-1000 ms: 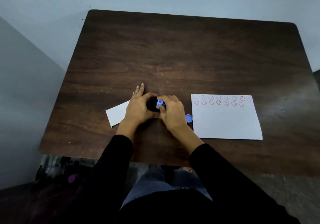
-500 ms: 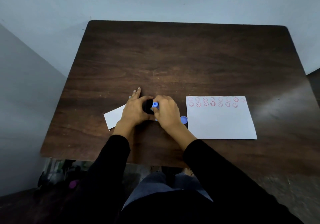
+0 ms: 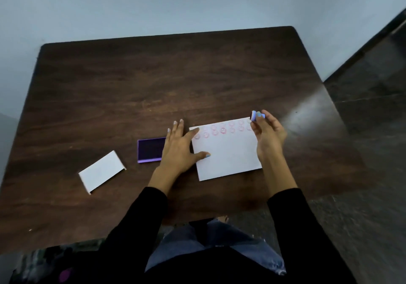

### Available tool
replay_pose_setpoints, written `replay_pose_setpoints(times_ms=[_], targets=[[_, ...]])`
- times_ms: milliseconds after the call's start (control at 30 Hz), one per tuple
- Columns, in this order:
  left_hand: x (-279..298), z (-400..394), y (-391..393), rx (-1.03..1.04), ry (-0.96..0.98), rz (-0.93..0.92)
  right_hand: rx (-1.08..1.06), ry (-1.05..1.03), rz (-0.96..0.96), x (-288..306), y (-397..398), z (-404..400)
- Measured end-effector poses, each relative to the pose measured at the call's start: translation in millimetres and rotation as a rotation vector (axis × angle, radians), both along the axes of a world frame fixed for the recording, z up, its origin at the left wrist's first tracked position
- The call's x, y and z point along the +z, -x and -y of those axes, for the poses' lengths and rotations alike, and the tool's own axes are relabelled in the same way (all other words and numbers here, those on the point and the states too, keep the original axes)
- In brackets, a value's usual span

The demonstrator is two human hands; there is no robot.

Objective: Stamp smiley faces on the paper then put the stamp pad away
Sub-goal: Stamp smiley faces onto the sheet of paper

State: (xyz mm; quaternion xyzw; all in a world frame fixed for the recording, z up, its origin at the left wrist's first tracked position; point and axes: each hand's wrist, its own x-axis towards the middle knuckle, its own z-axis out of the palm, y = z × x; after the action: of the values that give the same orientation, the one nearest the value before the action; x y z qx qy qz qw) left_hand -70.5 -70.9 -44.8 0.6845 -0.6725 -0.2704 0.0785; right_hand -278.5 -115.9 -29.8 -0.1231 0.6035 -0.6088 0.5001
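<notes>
A white paper (image 3: pixel 228 154) lies on the dark wooden table (image 3: pixel 153 81) with two rows of red smiley faces along its far edge. My right hand (image 3: pixel 269 136) holds a small blue stamp (image 3: pixel 254 115) just above the paper's far right corner. My left hand (image 3: pixel 179 146) lies flat, fingers spread, with thumb and forefinger on the paper's left edge. The open stamp pad (image 3: pixel 150 149), dark ink in a purple frame, sits just left of my left hand, partly hidden by it.
A white box sleeve (image 3: pixel 101 171) lies on the table at the front left. The table's front edge is close to my lap. A wall runs behind the table and dark floor (image 3: pixel 371 112) shows on the right.
Both hands left the stamp pad. My right hand carried the stamp right to the paper's far corner, and my left hand moved onto the paper's left edge. The view swung right.
</notes>
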Motion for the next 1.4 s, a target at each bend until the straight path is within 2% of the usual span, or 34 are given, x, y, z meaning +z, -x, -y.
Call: replay_pose_setpoints(times_ms=[200,367,600,733,1033,1400], targets=[[-8.9,11.7,11.6,-0.033,-0.034,0.109,0.015,0.003,-0.079,-20.7,28.6,-2.7],[-7.7,18.9,31.0,-0.092,0.023,0.14,0.041,0.039,-0.173,-33.7,29.8,-6.8],[-7.9,30.0,43.1,-0.176,-0.032,0.233,0.004,0.022,-0.254,-41.2,27.6,-8.7],[-11.3,28.5,38.0,-0.178,-0.041,0.196,-0.067,0.014,-0.358,-41.5,32.9,-4.2],[-17.6,29.2,30.9,-0.177,-0.042,0.114,0.028,0.059,-0.695,-51.4,22.4,-13.1],[-14.5,28.1,16.8,-0.102,-0.067,0.075,0.077,0.174,-0.927,-53.1,21.2,-15.7]])
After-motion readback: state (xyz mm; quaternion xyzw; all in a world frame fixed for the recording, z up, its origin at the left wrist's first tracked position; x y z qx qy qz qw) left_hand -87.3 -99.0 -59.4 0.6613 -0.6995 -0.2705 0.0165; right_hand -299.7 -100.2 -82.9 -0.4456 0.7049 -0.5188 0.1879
